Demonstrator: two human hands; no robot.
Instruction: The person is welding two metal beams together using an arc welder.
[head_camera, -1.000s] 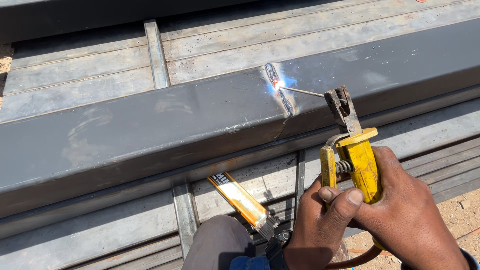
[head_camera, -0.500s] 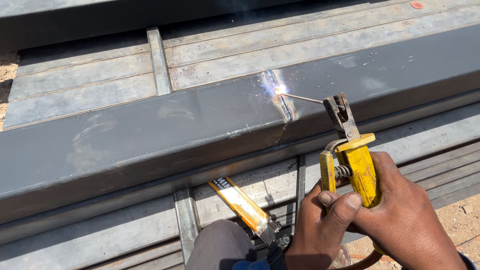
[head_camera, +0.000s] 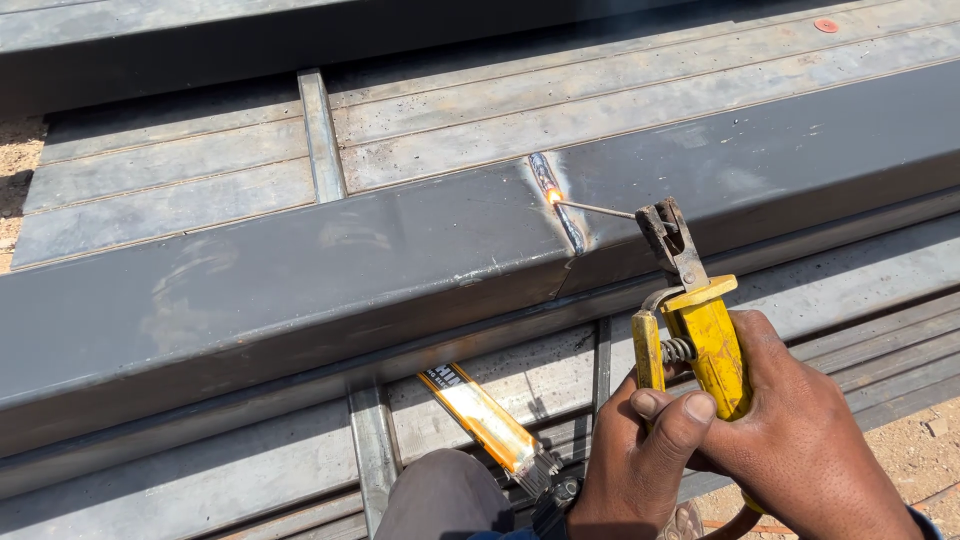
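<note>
Both hands grip a yellow electrode holder (head_camera: 705, 345) at the near right of the scene. The right hand (head_camera: 800, 440) wraps around the handle from the right, its fingers closed on the yellow grip. The left hand (head_camera: 640, 460) comes in from below and left, its fingers clamped on the holder's lever side, with the thumb (head_camera: 680, 425) laid across the front just under the coil spring. The holder stands tilted, its dark metal clamp pointing far and left.

From that clamp a thin welding rod (head_camera: 595, 208) runs leftward, nearly level, to the top face of a long dark steel beam (head_camera: 300, 270). The rod's tip touches the beam at a small orange glowing spot (head_camera: 552, 196), which sits on a rough weld seam (head_camera: 560, 215) crossing the beam from its far edge to its near edge.

The beam lies across the whole scene, from near left to far right, resting on a bed of grey steel sections (head_camera: 450, 140) laid side by side. A second dark beam (head_camera: 200, 60) lies along the far edge.

Just near the beam, left of the hands, a wire brush with a yellow handle (head_camera: 480, 415) lies on the grey steel, bristles toward the near side. A knee in grey cloth (head_camera: 440, 495) shows at the near edge. Sandy ground (head_camera: 20, 160) shows at the far left and the near right
</note>
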